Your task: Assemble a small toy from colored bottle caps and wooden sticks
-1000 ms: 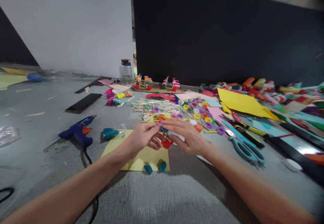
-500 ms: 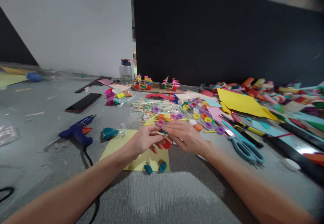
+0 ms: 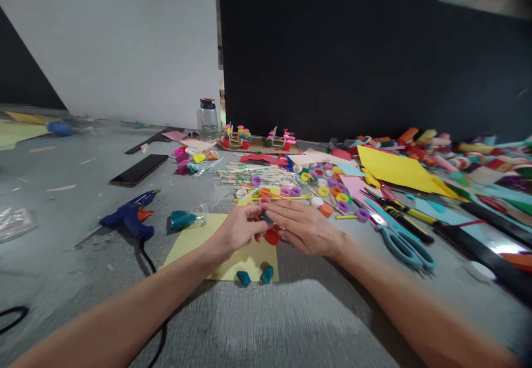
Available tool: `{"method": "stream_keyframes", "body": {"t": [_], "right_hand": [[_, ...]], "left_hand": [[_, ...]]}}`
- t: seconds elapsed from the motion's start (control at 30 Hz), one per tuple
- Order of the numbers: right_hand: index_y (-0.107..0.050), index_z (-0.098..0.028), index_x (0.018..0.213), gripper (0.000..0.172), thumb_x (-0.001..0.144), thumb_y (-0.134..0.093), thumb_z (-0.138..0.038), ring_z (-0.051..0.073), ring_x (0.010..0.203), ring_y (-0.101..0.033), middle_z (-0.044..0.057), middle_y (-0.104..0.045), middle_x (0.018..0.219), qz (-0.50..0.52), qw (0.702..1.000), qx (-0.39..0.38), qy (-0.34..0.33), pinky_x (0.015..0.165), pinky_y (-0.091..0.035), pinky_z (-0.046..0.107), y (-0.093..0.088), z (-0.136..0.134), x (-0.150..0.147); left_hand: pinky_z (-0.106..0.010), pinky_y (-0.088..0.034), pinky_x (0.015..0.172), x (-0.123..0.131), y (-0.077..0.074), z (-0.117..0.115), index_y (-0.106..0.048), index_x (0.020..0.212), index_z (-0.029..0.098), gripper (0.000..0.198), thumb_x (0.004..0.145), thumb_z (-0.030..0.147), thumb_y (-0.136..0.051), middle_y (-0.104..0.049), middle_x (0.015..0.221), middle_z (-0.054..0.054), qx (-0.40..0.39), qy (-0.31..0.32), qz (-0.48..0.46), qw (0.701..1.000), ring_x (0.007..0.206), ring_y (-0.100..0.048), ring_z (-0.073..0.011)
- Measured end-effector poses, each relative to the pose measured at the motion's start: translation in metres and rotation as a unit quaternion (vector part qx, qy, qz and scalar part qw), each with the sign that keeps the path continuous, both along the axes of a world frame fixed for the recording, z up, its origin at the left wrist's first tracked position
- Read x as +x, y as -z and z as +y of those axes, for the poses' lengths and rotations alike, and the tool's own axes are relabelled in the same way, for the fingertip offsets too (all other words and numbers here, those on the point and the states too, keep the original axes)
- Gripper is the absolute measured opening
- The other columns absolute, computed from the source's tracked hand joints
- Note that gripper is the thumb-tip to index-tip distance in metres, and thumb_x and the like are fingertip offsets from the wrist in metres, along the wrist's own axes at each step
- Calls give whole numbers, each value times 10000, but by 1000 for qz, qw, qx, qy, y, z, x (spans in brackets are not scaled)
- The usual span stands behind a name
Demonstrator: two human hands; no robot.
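Above the pale yellow sheet (image 3: 191,254), my left hand (image 3: 239,228) pinches a small craft piece with a red bottle cap (image 3: 272,238) on its underside. My right hand (image 3: 307,228) is closed over the same piece from the right, fingers together and pressed against it. A bit of blue clay (image 3: 268,218) shows between the fingertips; most of the piece is hidden. Two blue clay lumps (image 3: 266,273) lie at the sheet's near edge. A bag of blue clay (image 3: 182,220) rests at its left.
To the left are a blue glue gun (image 3: 128,215) with its cord and a black phone (image 3: 139,169). Coloured bottle caps (image 3: 323,191) and wrapped sticks (image 3: 249,173) lie ahead. Scissors (image 3: 407,246) are at right. Two small cap-wheeled models (image 3: 236,136) stand behind, near a bottle (image 3: 208,118).
My hands have drawn closer around the piece, and my right fingers now cover more of it. The red cap has shifted slightly. The camera view has moved a little.
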State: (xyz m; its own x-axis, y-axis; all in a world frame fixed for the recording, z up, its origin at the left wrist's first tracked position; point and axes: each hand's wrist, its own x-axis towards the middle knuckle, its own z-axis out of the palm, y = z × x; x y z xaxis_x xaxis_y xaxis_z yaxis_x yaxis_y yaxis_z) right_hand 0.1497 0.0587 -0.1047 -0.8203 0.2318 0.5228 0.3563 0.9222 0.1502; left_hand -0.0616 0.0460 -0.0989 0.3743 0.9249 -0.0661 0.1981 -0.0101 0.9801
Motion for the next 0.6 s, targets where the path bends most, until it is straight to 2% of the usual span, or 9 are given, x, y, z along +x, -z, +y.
{"method": "stream_keyframes", "body": {"t": [0.2, 0.3, 0.43, 0.6], "right_hand": [[-404, -144, 1466, 506, 975, -498, -219, 229, 1311, -549, 147, -630, 1344, 47, 999, -8, -3, 1044, -520, 447, 4, 0, 1], [-383, -130, 1475, 521, 974, -502, -211, 232, 1314, -545, 165, -604, 1373, 66, 997, -22, 18, 1034, -528, 445, 3, 0, 1], [-508, -135, 1374, 404, 971, -489, -168, 228, 1334, -527, 140, -600, 1387, 61, 998, -24, 14, 1062, -508, 451, 0, 1, -1], [-594, -139, 1269, 324, 956, -509, -149, 234, 1315, -543, 132, -644, 1330, 52, 999, -1, -8, 1053, -517, 455, 0, 2, -2]], "left_hand": [[-189, -310, 451, 2, -3, -1, -691, 848, 157, 147, 719, 145, -622, -547, 560, 51, 21, 1, -19, 1000, 496, -446, -80], [-195, -332, 458, 1, -1, -1, -694, 850, 153, 139, 725, 161, -632, -618, 638, 25, 38, 4, -18, 999, 512, -475, -83], [-207, -388, 491, 0, 6, 3, -680, 858, 148, 140, 734, 159, -617, -669, 737, -1, 62, 14, -29, 998, 540, -507, -89], [-222, -434, 544, 0, 15, 7, -690, 943, 142, 216, 744, 185, -617, -627, 721, 5, 90, 22, -39, 995, 610, -527, -114]]}}
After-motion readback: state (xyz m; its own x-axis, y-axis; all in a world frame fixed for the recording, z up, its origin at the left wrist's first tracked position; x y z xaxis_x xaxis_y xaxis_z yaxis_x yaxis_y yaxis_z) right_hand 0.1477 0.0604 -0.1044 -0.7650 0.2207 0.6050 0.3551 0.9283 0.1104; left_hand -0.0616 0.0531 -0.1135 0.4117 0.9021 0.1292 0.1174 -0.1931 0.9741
